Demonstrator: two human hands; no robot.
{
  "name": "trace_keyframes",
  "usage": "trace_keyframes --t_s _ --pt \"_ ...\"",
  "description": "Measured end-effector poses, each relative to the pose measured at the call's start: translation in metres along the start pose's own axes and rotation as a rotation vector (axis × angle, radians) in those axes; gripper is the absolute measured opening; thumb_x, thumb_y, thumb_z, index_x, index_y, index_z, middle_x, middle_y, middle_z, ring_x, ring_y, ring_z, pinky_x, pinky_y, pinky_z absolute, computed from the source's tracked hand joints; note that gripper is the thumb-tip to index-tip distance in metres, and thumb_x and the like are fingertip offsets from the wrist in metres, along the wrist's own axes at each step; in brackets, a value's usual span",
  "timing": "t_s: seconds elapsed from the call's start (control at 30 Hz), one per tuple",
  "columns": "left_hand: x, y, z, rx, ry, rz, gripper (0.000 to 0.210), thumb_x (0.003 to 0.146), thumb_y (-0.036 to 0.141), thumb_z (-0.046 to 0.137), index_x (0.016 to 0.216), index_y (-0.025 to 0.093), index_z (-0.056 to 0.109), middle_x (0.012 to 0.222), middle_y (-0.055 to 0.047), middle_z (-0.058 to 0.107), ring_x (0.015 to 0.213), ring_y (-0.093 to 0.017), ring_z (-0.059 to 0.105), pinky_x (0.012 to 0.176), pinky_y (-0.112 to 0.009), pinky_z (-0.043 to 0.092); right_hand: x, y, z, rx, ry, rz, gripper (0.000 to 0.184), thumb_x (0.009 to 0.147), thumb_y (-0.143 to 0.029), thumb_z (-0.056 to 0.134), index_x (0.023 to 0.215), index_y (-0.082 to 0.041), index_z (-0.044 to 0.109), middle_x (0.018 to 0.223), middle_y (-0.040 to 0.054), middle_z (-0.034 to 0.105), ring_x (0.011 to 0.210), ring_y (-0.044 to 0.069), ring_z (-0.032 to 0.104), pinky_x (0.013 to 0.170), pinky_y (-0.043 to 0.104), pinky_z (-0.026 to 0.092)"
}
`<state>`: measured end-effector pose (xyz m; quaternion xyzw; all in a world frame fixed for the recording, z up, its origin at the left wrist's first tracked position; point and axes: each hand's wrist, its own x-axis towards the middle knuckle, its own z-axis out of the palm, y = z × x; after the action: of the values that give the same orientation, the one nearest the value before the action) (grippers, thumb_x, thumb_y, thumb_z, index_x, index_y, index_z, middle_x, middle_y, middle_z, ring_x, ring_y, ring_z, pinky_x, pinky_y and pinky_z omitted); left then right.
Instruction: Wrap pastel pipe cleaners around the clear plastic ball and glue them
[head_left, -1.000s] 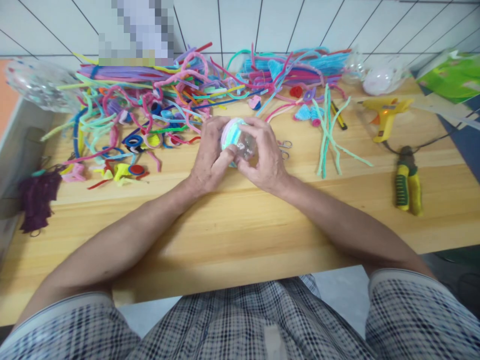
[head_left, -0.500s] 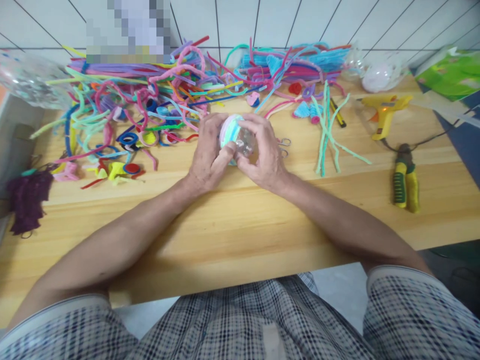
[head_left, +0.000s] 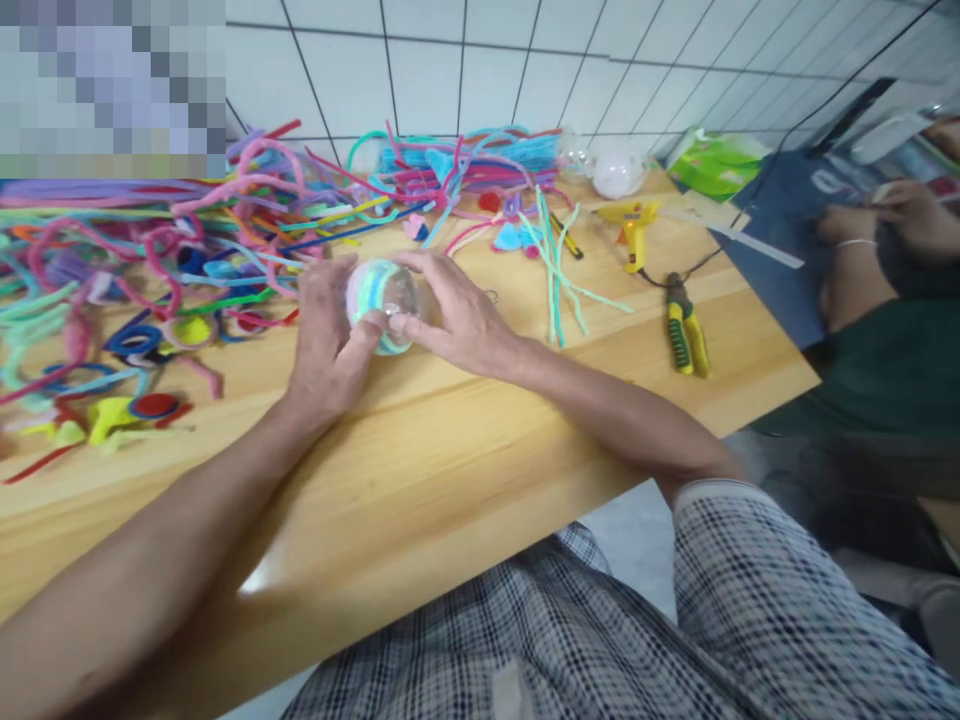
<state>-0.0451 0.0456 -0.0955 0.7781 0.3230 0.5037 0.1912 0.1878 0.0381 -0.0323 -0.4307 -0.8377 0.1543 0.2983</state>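
Between my two hands is a clear plastic ball (head_left: 369, 285), partly covered with bands of pastel pink, green and blue. My left hand (head_left: 322, 335) wraps its left side, with the thumb pressed on the front. From the right, my right hand (head_left: 465, 315) grips the same ball, fingers over the top and thumb at the front near the left thumb. The side facing the wall is hidden. Just right of my right hand, the scissors' handle loop (head_left: 491, 296) shows. Pale green pipe cleaners (head_left: 553, 270) lie crossed farther right.
Tangled coloured pipe cleaners (head_left: 97, 240) spread over the left and back of the wooden table (head_left: 420, 470). A yellow glue gun (head_left: 634, 230), pliers (head_left: 686, 330), a cutter knife (head_left: 566, 238) and a white ball (head_left: 619, 170) lie to the right. Another person's hands (head_left: 862, 225) are at the far right.
The view has turned right, so the table's contents shift left and another person comes into sight. Both my hands still hold the ball, with much the same grip.
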Motion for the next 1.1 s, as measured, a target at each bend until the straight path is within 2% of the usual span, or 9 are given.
trace_keyframes --t_s 0.13,0.23,0.3,0.4,0.53,0.7,0.83,0.97,1.1 --pt "-0.001 -0.008 0.005 0.084 0.071 -0.003 0.063 0.108 0.074 0.064 0.158 0.037 0.056 0.147 -0.006 0.064 0.142 -0.04 0.058 0.127 -0.073 0.047 -0.013 0.046 -0.036 -0.041 0.067 0.051 0.029 0.113 -0.048 0.061 0.134 -0.031 0.073 0.138 0.0059 0.081 0.134 0.028 0.072 0.125 0.053 0.058" --pt "-0.001 -0.007 0.008 0.09 0.099 -0.004 0.062 0.109 0.075 0.061 0.156 0.035 0.057 0.147 -0.009 0.066 0.142 -0.04 0.059 0.126 -0.068 0.05 -0.027 0.088 -0.052 -0.139 0.075 0.077 0.03 0.105 -0.047 0.072 0.127 -0.027 0.078 0.132 0.0115 0.082 0.131 0.035 0.073 0.124 0.06 0.055" --pt "0.0 -0.004 0.01 0.118 0.112 0.001 0.062 0.111 0.072 0.058 0.156 0.031 0.059 0.148 -0.013 0.066 0.141 -0.039 0.06 0.127 -0.067 0.05 -0.034 0.103 -0.053 -0.181 0.007 0.09 0.036 0.098 -0.043 0.079 0.129 -0.024 0.079 0.136 0.0149 0.079 0.136 0.038 0.069 0.125 0.063 0.053" --pt "-0.001 -0.004 0.01 0.14 0.115 0.008 0.064 0.111 0.069 0.058 0.158 0.025 0.059 0.148 -0.016 0.067 0.141 -0.039 0.062 0.127 -0.067 0.05 -0.036 0.103 -0.043 -0.213 -0.118 0.109 0.035 0.095 -0.037 0.081 0.126 -0.02 0.081 0.133 0.0174 0.076 0.135 0.039 0.067 0.123 0.063 0.053" --pt "-0.003 -0.008 0.009 0.114 0.127 0.013 0.061 0.109 0.068 0.064 0.158 0.032 0.059 0.148 -0.014 0.068 0.14 -0.038 0.063 0.128 -0.062 0.051 -0.022 0.088 -0.037 -0.272 -0.22 0.194 0.021 0.094 -0.032 0.078 0.109 -0.017 0.081 0.124 0.0183 0.074 0.13 0.038 0.067 0.117 0.058 0.054" --pt "-0.002 -0.005 0.009 0.149 0.082 0.003 0.062 0.113 0.069 0.054 0.16 0.028 0.055 0.151 -0.016 0.065 0.145 -0.038 0.06 0.131 -0.062 0.048 -0.009 0.079 -0.041 -0.249 -0.334 0.343 0.005 0.094 -0.022 0.075 0.098 -0.019 0.076 0.109 0.0126 0.082 0.11 0.03 0.074 0.101 0.044 0.058" --pt "-0.001 -0.002 0.009 0.15 0.086 -0.006 0.059 0.114 0.068 0.054 0.159 0.029 0.055 0.15 -0.015 0.065 0.145 -0.037 0.06 0.133 -0.06 0.047 -0.009 0.079 -0.044 -0.16 -0.303 0.446 0.013 0.093 -0.021 0.075 0.106 -0.02 0.078 0.098 0.0057 0.085 0.093 0.023 0.077 0.088 0.035 0.056" --pt "-0.001 -0.003 0.01 0.14 0.08 -0.001 0.059 0.114 0.068 0.055 0.159 0.03 0.054 0.149 -0.015 0.065 0.144 -0.038 0.06 0.131 -0.063 0.048 -0.008 0.087 -0.042 -0.185 -0.286 0.425 0.002 0.09 -0.022 0.077 0.089 -0.022 0.077 0.09 0.0034 0.083 0.092 0.024 0.076 0.089 0.037 0.056" --pt "0.0 -0.005 0.011 0.134 0.073 -0.001 0.059 0.114 0.068 0.052 0.159 0.03 0.053 0.151 -0.015 0.065 0.145 -0.038 0.06 0.134 -0.065 0.044 -0.003 0.104 -0.04 -0.115 -0.077 0.41 0.006 0.094 -0.021 0.071 0.089 -0.023 0.071 0.092 0.0033 0.079 0.092 0.024 0.075 0.09 0.04 0.059"
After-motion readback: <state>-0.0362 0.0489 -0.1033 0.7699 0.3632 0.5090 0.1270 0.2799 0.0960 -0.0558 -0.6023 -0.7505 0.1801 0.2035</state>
